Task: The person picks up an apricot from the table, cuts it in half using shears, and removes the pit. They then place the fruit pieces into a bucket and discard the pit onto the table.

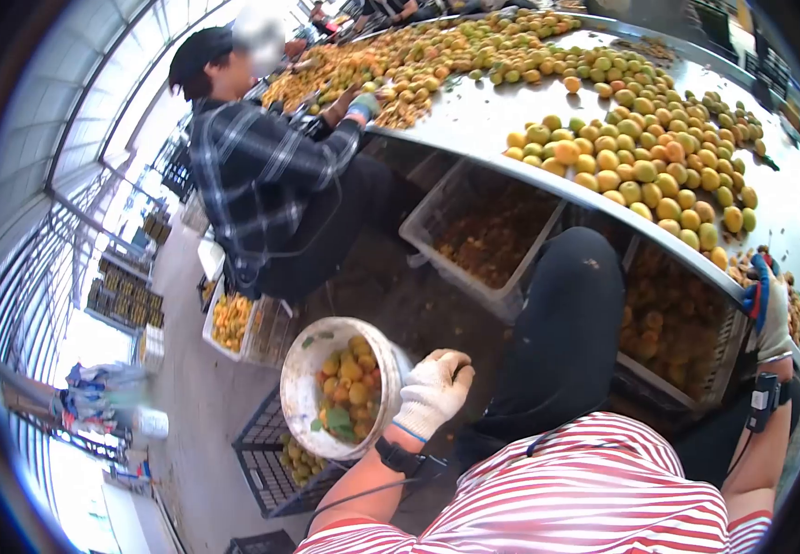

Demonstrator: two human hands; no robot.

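My left hand [436, 392], in a white knit glove with soiled fingertips, hangs beside a white bucket [294, 397]. Its fingers are curled in, and nothing shows between them. The bucket holds yellow-orange fruits [351, 379] that look like apricots, with a few green leaves. At the right edge of the metal table [474, 120], my gloved right hand [771, 309] is closed around something with blue and red parts, too small to make out. Small fruit pieces [792, 309] lie beside that hand. Whole fruits [649, 171] are heaped across the tabletop.
A person in a plaid shirt [261, 175] sits at the table to my left, hands among the fruit. Beneath the table stand a plastic bin [423, 226] and a crate [667, 383]. A black crate [257, 475] sits behind the bucket; a white bin [220, 337] is farther back.
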